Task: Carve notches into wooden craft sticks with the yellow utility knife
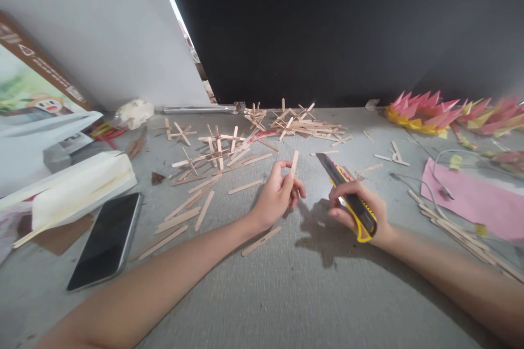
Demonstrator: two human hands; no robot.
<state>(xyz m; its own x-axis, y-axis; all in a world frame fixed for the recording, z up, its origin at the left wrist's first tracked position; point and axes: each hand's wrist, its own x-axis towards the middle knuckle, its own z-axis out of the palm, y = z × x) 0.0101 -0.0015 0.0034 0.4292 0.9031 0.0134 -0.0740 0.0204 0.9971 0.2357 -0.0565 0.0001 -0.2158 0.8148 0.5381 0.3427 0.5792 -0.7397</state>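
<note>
Your left hand [275, 196] pinches a pale, flat wooden craft stick [294, 162], its rounded end pointing up above the thumb. Your right hand [375, 208], well apart from the left, is closed around a yellow-and-black plastic utility knife [336, 173], its dark tip pointing up and to the left. Both the stick and the knife are held above the grey, textured tabletop [270, 300], in front of you.

Beyond your left hand stand crossed wooden stick pieces [220, 148], and farther back and to the right lies a heaped pile of pale wooden sticks [323, 128]. One loose wooden stick [261, 241] lies just below your left wrist. A black rectangular smartphone [105, 242] lies left of your left forearm. On the right, a thin grey cable [433, 174] crosses a pink paper sheet [470, 202], with spiky pink-and-yellow folded paper [426, 113] behind it.
</note>
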